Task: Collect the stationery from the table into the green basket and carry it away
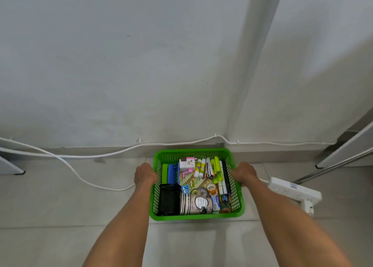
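Note:
The green basket (193, 216) sits low over the tiled floor, close to the wall. My left hand (145, 174) grips its left rim and my right hand (244, 174) grips its right rim. Inside lie a black mesh pen holder (169, 199), a stack of paper cups (196, 205) on its side, tape rolls (211, 189), glue sticks (200, 167), green highlighters (217, 169), several pens (224, 186), a blue flat item (171, 173) and a small white and pink box (186, 163).
A white wall (141, 65) rises just behind the basket. White cables (80, 155) run along its base and loop over the floor. A white power strip (294, 192) lies to the right. Furniture legs (343, 153) stand at far right and far left.

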The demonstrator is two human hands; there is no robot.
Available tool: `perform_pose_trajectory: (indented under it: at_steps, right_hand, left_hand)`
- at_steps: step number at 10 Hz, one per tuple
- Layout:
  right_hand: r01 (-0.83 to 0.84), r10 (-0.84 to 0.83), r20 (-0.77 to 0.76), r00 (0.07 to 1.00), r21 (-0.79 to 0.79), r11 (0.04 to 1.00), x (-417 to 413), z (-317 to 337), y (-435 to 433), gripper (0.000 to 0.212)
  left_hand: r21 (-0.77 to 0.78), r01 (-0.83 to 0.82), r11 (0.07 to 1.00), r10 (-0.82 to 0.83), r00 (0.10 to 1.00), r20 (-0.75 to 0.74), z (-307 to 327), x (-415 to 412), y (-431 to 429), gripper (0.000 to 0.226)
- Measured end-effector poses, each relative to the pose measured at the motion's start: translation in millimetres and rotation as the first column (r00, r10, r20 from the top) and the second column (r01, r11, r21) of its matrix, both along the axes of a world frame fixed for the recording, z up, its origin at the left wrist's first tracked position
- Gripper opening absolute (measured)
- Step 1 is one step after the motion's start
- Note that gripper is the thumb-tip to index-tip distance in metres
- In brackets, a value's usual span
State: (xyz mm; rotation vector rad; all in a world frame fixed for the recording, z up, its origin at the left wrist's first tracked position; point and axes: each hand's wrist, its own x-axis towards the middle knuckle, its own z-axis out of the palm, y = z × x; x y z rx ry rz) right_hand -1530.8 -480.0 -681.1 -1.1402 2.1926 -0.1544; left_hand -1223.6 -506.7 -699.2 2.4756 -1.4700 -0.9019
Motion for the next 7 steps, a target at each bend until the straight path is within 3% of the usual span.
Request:
perform_pose_trajectory:
  at_steps: [3, 7]
  right_hand:
    - [-0.012, 0.013, -0.024, 1.000, 0.030, 0.999, 6, -21, -3, 0.021]
    - [-0.004, 0.003, -0.059, 0.998, -0.004, 1.000, 13, -30, -12, 0.025]
  left_hand:
    - [0.010, -0.002, 1.000, 0.002, 1.000, 0.003, -24, 3, -6, 0.018]
    - [0.043, 0.012, 0.999, -0.011, 1.000, -0.014, -30, 9, -19, 0.023]
